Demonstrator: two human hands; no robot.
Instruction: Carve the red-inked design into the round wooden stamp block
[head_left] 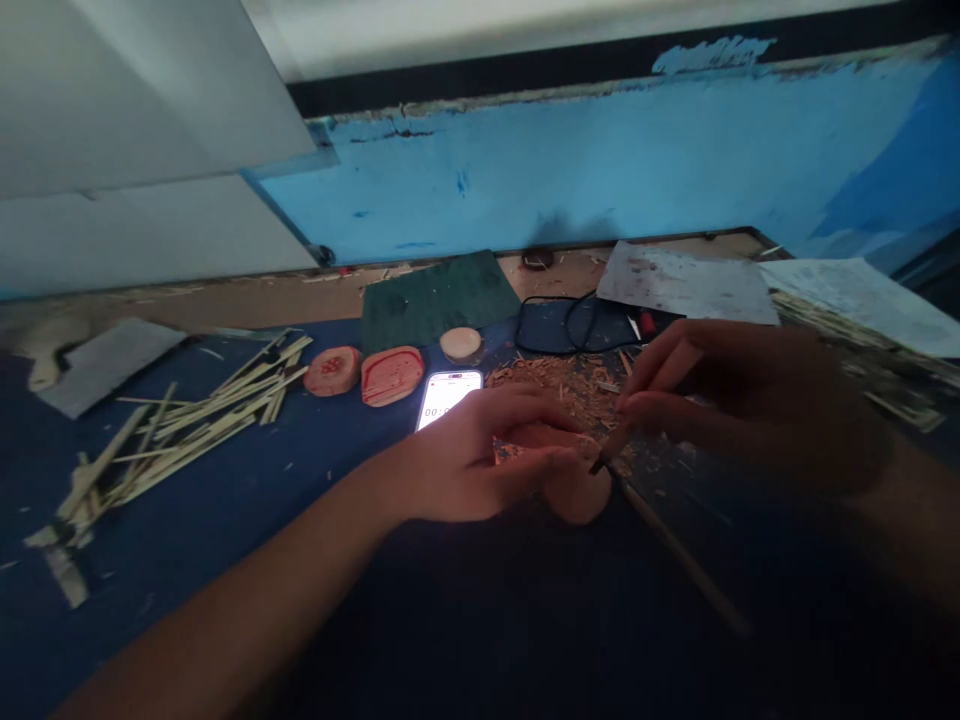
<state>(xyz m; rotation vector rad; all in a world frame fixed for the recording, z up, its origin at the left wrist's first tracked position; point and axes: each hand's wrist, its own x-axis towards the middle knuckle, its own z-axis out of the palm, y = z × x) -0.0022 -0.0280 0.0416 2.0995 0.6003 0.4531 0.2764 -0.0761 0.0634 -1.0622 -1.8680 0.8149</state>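
Because the left hand (495, 450) clasps a pale round piece (577, 495), right of the lit phone (454, 385), with fingers near the work, a slip of the slim tool (613, 445) pinched in the right hand (712, 400) could jab them. Covered: the phone's lower part, the piece's far side; shadow obscures the tool's form.

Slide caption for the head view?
Left hand steadying a round block, right hand with a slim tool at its edge, shavings beyond.
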